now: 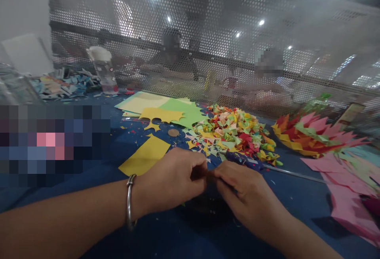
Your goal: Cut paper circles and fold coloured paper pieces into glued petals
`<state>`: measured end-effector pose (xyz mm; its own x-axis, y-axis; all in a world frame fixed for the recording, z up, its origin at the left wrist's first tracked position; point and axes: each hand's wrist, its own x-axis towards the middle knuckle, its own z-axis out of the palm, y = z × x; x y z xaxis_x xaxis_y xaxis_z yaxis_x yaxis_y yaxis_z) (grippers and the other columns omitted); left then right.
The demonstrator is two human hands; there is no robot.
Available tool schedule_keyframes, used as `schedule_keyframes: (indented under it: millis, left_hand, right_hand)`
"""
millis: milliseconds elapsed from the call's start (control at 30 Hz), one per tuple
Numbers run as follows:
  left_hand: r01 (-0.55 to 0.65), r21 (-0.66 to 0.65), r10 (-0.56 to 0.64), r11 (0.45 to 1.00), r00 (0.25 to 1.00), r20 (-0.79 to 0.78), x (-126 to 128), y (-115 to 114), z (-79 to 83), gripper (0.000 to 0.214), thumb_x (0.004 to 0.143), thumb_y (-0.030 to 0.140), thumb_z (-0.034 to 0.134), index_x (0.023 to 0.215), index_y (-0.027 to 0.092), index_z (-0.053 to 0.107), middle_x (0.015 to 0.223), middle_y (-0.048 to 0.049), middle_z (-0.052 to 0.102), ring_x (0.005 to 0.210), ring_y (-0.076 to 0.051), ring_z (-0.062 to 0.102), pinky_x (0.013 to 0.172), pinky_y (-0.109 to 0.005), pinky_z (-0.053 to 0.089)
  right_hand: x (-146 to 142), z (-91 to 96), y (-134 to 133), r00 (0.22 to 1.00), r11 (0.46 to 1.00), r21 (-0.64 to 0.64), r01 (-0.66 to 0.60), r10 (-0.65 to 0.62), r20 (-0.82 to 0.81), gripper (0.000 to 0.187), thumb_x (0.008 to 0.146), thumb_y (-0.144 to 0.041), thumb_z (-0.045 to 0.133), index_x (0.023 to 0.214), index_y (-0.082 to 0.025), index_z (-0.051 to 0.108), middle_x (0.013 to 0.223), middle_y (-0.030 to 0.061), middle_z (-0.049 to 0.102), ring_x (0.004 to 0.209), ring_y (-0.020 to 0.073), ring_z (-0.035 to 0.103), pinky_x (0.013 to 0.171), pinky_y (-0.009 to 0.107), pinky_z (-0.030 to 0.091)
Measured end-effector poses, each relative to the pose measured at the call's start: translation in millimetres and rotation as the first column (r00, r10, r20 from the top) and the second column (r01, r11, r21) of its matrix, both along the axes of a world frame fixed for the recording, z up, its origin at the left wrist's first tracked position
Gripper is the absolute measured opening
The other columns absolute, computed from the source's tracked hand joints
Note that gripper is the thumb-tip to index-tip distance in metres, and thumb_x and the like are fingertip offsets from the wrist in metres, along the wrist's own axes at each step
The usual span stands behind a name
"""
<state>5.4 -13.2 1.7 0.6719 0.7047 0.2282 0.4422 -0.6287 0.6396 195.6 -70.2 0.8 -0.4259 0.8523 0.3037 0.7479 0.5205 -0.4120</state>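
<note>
My left hand (pixel 175 179), with a silver bangle (pixel 129 203) at its wrist, has its thumb and fingers pinched. Meeting it fingertip to fingertip is my right hand (pixel 249 191), its fingers also pressed together. Whatever sits between the fingertips is too small and hidden to make out. A dark shape lies below them, its kind unclear. Just beyond my left hand is a yellow paper sheet (pixel 145 157). Past my right fingers lies a tool with a dark blue handle (pixel 242 160) and long metal shaft, beside a heap of small colourful folded paper pieces (pixel 231 130).
Yellow paper with cut-outs (pixel 160 113) and a green sheet (pixel 185 112) lie behind. A layered paper flower (pixel 311 136) and pink sheets (pixel 344 195) are at right. A lidded bottle (pixel 104 73) stands far left. A perforated screen (pixel 208 25) bounds the back, with people beyond.
</note>
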Motion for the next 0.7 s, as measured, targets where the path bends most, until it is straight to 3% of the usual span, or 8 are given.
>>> schedule_keyframes:
  millis: [167,267,400,500,600,700]
  left_hand:
    - [-0.015,-0.064,0.019,0.998,0.998,0.061,-1.5,8.5,0.1,0.009,0.073,0.017,0.056,0.072,0.018,0.065,0.063,0.0042,0.061,0.058,-0.010,0.054,0.055,-0.020,0.036]
    - [-0.036,-0.198,0.062,0.979,0.990,0.129,-0.6,13.9,-2.6,0.007,0.074,0.019,0.058,0.075,0.019,0.065,0.067,0.0035,0.063,0.062,-0.011,0.056,0.057,-0.021,0.039]
    - [0.037,-0.444,0.096,0.895,0.957,0.274,4.6,16.3,-3.1,0.008,0.072,0.022,0.061,0.079,0.018,0.062,0.071,0.0023,0.063,0.066,-0.012,0.059,0.061,-0.022,0.044]
    - [0.078,-0.523,0.121,0.849,0.934,0.335,6.7,14.9,1.7,0.009,0.070,0.021,0.064,0.077,0.018,0.059,0.070,0.0028,0.061,0.065,-0.011,0.057,0.062,-0.023,0.044]
    - [0.086,-0.539,0.134,0.838,0.926,0.354,2.4,14.8,5.1,0.012,0.069,0.023,0.066,0.075,0.018,0.057,0.070,0.0025,0.059,0.064,-0.011,0.056,0.063,-0.024,0.044]
    - [0.064,-0.523,0.153,0.850,0.920,0.361,-7.1,18.8,0.6,0.014,0.068,0.025,0.069,0.075,0.018,0.058,0.072,0.0021,0.059,0.065,-0.012,0.056,0.066,-0.026,0.045]
  right_hand:
    - [3.9,4.6,1.7,0.993,0.999,-0.016,0.045,-0.046,-0.105,0.025,0.099,-0.024,0.042,0.089,-0.019,0.065,0.079,0.0033,0.063,0.073,0.0161,0.059,0.067,0.029,0.046]
    - [10.8,9.7,5.1,0.975,0.986,0.038,0.162,-0.154,-0.160,0.022,0.098,-0.029,0.047,0.092,-0.021,0.066,0.082,0.0028,0.066,0.076,0.0164,0.062,0.067,0.027,0.047]
    - [26.1,16.4,9.8,0.943,0.944,0.069,0.321,-0.312,-0.116,0.023,0.096,-0.034,0.050,0.089,-0.021,0.067,0.079,0.0029,0.068,0.071,0.0175,0.063,0.064,0.027,0.047]
    - [42.3,16.2,7.0,0.913,0.913,0.010,0.407,-0.407,-0.020,0.022,0.094,-0.036,0.050,0.086,-0.023,0.065,0.077,0.0017,0.068,0.065,0.0169,0.063,0.058,0.026,0.045]
    - [60.8,9.4,-2.4,0.847,0.850,-0.009,0.526,-0.523,0.100,0.022,0.091,-0.040,0.051,0.083,-0.024,0.064,0.075,0.0017,0.068,0.063,0.0184,0.063,0.058,0.029,0.045]
    - [77.3,-0.5,-11.8,0.719,0.736,-0.007,0.677,-0.659,0.221,0.026,0.086,-0.048,0.054,0.082,-0.024,0.062,0.076,0.0036,0.068,0.065,0.0223,0.064,0.058,0.033,0.044]
